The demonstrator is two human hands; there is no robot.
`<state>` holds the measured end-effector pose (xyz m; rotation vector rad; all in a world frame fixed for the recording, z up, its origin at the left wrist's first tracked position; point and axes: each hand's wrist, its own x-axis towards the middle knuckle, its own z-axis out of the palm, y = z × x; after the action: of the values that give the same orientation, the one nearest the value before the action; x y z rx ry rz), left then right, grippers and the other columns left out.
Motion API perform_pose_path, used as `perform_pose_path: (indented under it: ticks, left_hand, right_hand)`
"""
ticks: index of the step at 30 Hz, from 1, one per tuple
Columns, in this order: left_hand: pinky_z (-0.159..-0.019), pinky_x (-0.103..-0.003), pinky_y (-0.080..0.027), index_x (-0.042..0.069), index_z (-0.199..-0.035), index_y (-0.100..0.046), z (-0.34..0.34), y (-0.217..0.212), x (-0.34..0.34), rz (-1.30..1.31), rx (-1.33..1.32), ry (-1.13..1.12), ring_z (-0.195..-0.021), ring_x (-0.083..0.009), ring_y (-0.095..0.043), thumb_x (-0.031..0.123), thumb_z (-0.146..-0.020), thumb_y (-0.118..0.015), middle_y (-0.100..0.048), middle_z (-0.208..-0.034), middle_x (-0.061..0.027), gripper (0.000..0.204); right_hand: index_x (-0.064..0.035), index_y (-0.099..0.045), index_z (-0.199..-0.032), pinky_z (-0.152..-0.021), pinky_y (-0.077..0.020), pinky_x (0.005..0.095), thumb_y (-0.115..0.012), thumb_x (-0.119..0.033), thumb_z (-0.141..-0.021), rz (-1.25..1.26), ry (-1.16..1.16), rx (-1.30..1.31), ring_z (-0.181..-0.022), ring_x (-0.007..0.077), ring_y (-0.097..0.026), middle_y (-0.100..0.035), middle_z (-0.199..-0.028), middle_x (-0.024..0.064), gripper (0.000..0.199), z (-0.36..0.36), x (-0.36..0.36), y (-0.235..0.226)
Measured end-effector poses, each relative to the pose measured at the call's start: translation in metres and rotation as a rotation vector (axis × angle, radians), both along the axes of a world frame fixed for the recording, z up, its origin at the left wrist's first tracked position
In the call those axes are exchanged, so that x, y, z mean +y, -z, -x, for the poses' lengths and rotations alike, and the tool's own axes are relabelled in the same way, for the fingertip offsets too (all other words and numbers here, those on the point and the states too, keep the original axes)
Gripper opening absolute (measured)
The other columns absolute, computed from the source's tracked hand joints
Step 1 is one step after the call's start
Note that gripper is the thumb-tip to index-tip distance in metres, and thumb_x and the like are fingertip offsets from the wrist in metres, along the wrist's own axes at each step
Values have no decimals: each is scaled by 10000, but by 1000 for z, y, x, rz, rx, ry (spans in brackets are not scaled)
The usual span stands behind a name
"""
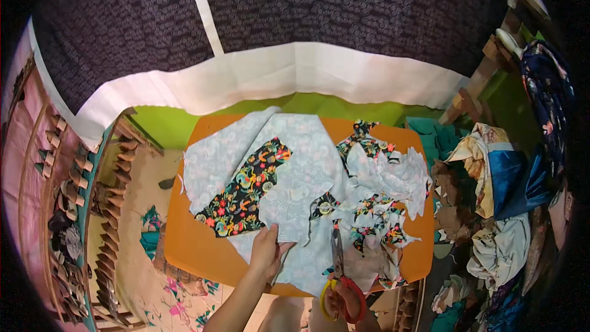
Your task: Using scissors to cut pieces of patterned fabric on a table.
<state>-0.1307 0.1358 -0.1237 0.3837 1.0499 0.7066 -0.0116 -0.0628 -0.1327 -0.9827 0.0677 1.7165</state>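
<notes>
Red-and-yellow-handled scissors in right hand point straight away, across pale fabric.

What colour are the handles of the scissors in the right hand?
One scissor handle is yellow, the other red, seen in the head view near the lower edge.

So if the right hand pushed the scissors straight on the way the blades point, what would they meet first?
Probably the small floral scrap just beyond the blade tips. The right hand aims the scissors up the pale fabric, away from the person; depth is hard to judge here.
</notes>
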Motion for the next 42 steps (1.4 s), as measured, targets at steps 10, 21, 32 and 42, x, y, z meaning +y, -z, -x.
perform_pose_path:
  ticks: [10, 21, 32, 42]
  left_hand:
    - [-704, -337, -531, 3, -974, -426, 27, 4, -31, -59, -1, -32, -770, -214, -591, 135, -875, -458, -542, -930, -109, 168]
    - [-728, -319, -509, 58, -1011, -409, 44, 10, -39, 1, -22, -153, -860, -205, -571, 172, -874, -467, -536, -932, -90, 188]
    - [-506, -255, -519, 83, -1063, -357, 51, 15, -48, 27, 142, -197, -626, -166, -563, 178, -909, -372, -508, -985, -100, 181]
    - [-720, -344, -488, 83, -1123, -335, 61, 8, -55, -12, 44, -123, -918, -210, -542, 170, -923, -330, -492, -1067, -86, 219]
  right_hand:
    - [-115, -331, -1192, -519, -350, 210, -456, -362, -862, -32, -294, -51, -669, 94, -390, -395, -799, 15, 430, 18, -4, 1]
    - [-113, -373, -1164, -519, -334, 211, -470, -306, -865, 127, -489, -273, -629, 51, -381, -407, -792, -15, 369, 24, 9, -25]
    - [-110, -397, -1034, -437, -299, 211, -513, -307, -849, 139, -467, -197, -500, 51, -356, -394, -680, -31, 295, 27, 7, -47]
    - [-84, -358, -1160, -501, -284, 176, -466, -359, -848, 29, -533, -218, -631, 55, -366, -377, -768, -17, 430, 18, 9, -24]
